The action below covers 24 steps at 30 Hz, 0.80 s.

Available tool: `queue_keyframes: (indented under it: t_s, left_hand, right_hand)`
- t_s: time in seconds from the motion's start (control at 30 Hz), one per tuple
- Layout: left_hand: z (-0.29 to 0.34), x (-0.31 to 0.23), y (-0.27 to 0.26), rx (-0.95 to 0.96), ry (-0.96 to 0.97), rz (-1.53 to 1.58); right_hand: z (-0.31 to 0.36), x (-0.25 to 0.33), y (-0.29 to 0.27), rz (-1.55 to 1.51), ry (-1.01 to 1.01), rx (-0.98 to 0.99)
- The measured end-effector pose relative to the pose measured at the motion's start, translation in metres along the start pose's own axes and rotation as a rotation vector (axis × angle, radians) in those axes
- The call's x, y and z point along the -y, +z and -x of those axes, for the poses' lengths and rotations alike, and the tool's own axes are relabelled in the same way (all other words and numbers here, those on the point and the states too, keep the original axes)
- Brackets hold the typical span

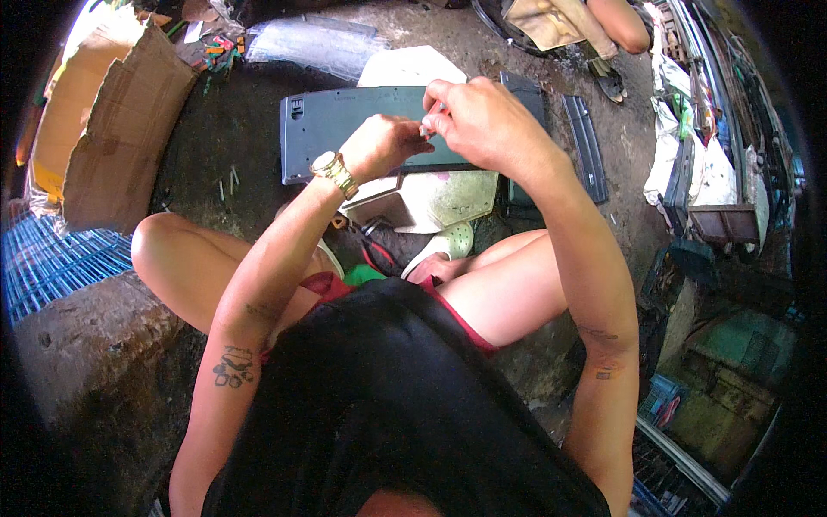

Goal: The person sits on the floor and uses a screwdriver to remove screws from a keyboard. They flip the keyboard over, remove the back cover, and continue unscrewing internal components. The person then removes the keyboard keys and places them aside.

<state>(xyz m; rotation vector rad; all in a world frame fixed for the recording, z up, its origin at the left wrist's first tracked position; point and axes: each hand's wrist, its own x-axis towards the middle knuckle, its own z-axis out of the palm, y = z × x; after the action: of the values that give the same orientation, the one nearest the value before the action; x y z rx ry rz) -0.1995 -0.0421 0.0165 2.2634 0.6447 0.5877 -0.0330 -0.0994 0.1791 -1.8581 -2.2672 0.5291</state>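
Observation:
Above a dark grey plastic panel (323,138), my two hands meet fingertip to fingertip. My left hand (385,146), with a gold watch (336,171) on its wrist, is closed in a pinch. My right hand (474,116) comes in from the right, its fingers bent and closed too. Something small and pale shows between the fingertips, too small to name. The panel lies across a white, many-sided object (448,202) that sticks out on its near and far sides. My hands hide part of the panel's middle.
A torn cardboard box (129,129) stands at the left beside blue wire racks (65,258). A clear plastic sheet (314,45) lies at the back, a dark strip (586,146) on the floor to the right. Another person's bare limb (618,24) shows at the far right. Clutter lines the right side.

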Motion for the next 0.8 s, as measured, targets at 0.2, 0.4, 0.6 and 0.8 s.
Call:
queue_keyframes:
  t_s: [0.2, 0.4, 0.6, 0.8]
  left_hand:
    - [0.011, 0.006, 0.013, -0.002, 0.030, 0.053]
    - [0.017, 0.009, 0.015, 0.010, 0.003, 0.061]
    - [0.025, -0.005, 0.012, -0.001, 0.079, 0.098]
    - [0.038, -0.011, 0.035, -0.057, -0.048, 0.198]
  right_hand:
    - [0.014, -0.001, 0.019, 0.014, 0.033, 0.010]
    - [0.018, 0.007, 0.022, 0.072, 0.082, 0.023]
    - [0.025, 0.015, 0.030, 0.219, 0.128, 0.022]
    - [0.029, 0.010, 0.028, 0.241, -0.172, 0.111]
